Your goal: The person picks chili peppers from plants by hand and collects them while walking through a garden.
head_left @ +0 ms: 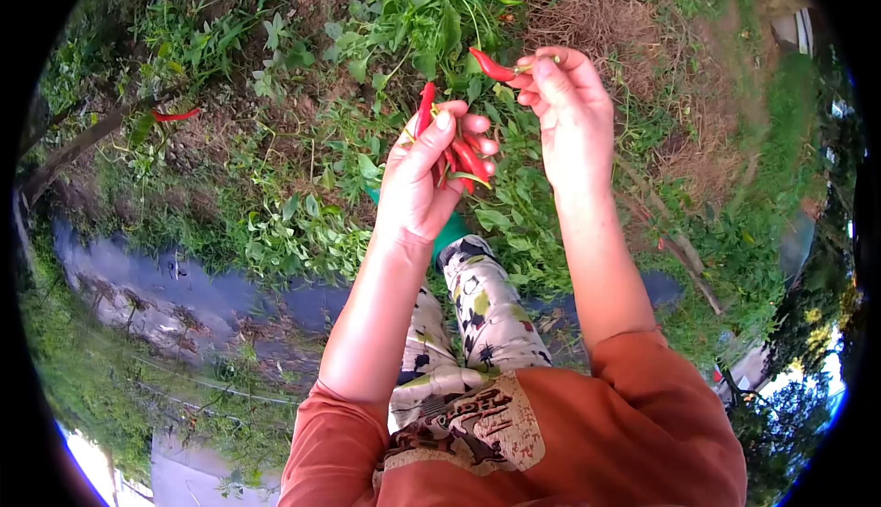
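Note:
Several red chili peppers (466,160) lie bunched in my left hand (424,169), its fingers and thumb closed around them. One of these peppers points up past the thumb, and green stems stick out of the bunch. To the right and a little higher, my right hand (571,103) pinches a single red chili pepper (491,66) by its green stem, with the tip pointing left. The two hands are apart. Behind them grows a leafy green pepper plant (445,21).
Another red chili (176,115) shows at the left beside a brown branch (78,154). Dark plastic sheeting (197,287) crosses the ground between weeds. Dry straw (596,25) lies at upper right, a stick (684,250) lower down. My green boot (448,230) stands among leaves.

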Tool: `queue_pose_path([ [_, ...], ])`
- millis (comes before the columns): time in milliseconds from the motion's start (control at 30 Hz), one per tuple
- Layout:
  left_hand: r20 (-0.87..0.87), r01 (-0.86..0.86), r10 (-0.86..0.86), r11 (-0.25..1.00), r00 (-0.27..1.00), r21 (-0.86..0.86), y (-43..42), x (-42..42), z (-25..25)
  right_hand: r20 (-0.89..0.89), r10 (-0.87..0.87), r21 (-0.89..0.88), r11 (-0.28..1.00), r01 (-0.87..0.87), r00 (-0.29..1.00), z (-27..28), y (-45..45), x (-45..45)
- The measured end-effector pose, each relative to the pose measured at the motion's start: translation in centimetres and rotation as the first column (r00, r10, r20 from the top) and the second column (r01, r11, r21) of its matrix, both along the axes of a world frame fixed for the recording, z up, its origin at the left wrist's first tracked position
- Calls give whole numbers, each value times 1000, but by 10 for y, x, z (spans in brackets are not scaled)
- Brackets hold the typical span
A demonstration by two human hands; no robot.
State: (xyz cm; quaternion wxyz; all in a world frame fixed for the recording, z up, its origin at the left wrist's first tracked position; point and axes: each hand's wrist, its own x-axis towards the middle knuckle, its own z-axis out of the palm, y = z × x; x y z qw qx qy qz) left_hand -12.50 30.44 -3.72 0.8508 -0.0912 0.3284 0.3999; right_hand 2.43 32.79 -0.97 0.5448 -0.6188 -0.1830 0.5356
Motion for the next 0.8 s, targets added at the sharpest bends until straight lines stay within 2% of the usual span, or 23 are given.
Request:
queue_pose_path([
  [67,4,-11,11,1000,1000,20,4,8,0,96,24,65,997,-30,995,8,-9,-12],
  [100,19,-31,31,999,999,33,6,11,0,45,60,88,994,-64,997,13,-13,-16],
  [133,34,-47,45,998,998,46,6,13,-3,301,157,63,981,-184,941,10,-19,-16],
  [167,30,-33,31,998,999,52,7,15,-3,534,242,6,957,-290,810,7,-23,-16],
  [200,-12,-40,40,999,999,32,9,16,-4,744,196,99,914,-395,639,6,-23,-15],
  [233,-53,-48,49,999,997,14,11,18,-5,775,214,120,874,-470,595,7,-24,-12],
  [300,-3,2,-2,1000,1000,27,11,13,-12,869,254,66,791,-609,425,9,-25,-7],
  [367,-34,-4,6,998,999,55,14,12,-14,839,368,36,699,-715,402,13,-22,-1],
  [433,-22,20,-19,999,1000,36,18,3,-19,678,436,118,731,-673,592,17,-13,8],
  [467,2,11,-11,998,1000,64,23,1,-17,576,408,168,788,-592,708,19,-2,17],
  [500,26,-3,0,996,1000,91,26,0,-15,538,297,181,873,-452,789,5,7,25],
  [533,16,-4,2,994,1000,106,29,-2,-17,424,298,87,927,-366,855,-6,23,42],
  [567,-2,-3,4,994,1000,113,33,-4,-14,442,157,102,969,-223,883,-15,43,47],
  [600,4,-6,6,992,1000,124,35,-5,-14,424,88,171,970,-175,901,-35,62,54],
  [700,12,0,-1,991,1000,131,42,-5,-15,502,131,116,969,-217,855,-57,111,62],
  [767,15,-8,6,991,1000,135,42,-4,-15,614,466,-295,884,-362,637,-65,134,58],
  [800,6,-14,13,993,1000,114,42,-2,-15,618,514,-327,856,-400,595,-73,141,57],
])
